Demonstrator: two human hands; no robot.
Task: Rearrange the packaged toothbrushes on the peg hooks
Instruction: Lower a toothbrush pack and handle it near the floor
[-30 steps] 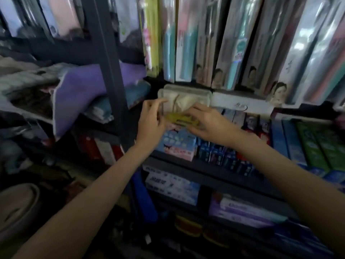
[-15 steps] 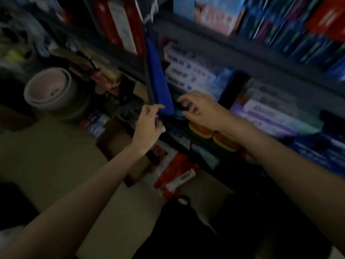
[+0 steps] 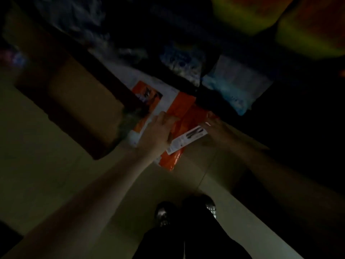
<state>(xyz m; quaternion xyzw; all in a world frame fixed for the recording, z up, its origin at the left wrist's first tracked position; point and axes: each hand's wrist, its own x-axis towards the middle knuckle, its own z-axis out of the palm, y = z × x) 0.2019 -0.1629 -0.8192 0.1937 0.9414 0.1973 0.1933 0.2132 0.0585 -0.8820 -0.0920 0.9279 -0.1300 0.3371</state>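
Both hands grasp orange package.

No readable text — frame is dark and motion-blurred. White label strip on the orange package has dark print and a dark oblong graphic, none of it legible. White-and-orange package beside it carries an orange panel with a dark picture — wording can't be made out. Pale blue pack shows only smeared markings.
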